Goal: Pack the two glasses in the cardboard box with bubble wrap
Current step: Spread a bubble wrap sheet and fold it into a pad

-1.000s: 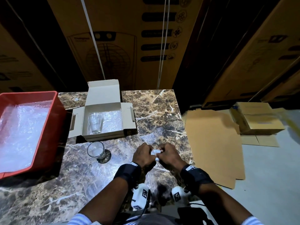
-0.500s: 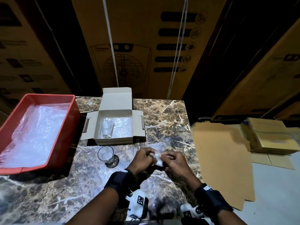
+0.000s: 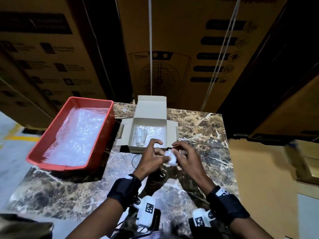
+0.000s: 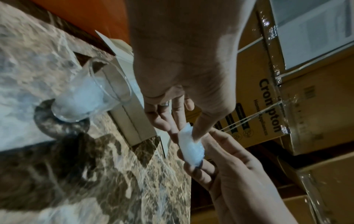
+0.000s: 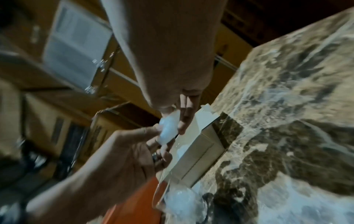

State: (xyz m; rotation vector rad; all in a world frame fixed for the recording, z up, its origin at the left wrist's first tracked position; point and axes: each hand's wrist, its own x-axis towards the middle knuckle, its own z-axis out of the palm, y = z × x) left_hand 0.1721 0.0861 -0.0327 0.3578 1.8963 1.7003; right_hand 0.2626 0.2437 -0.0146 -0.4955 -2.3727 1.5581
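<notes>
Lower centre: left hand (image 3: 151, 157) and right hand (image 3: 185, 156) both pinch a small bubble wrap wad (image 3: 170, 157) above the table (image 3: 198, 135), loose glass (image 4: 91, 91) just beyond, second glass (image 3: 140, 138) upright in the box (image 3: 172, 130) mid-frame; risk: a forearm knocks the loose glass over.

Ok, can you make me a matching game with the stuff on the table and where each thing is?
Things:
1. red tray
2. glass in the box
3. small wad of bubble wrap
4. second glass

Places:
A. pinched between both hands
B. left end of the marble table
C. standing on the table in front of the cardboard box
D. standing inside the cardboard box

Pairs: 1-B, 2-D, 3-A, 4-C
</notes>
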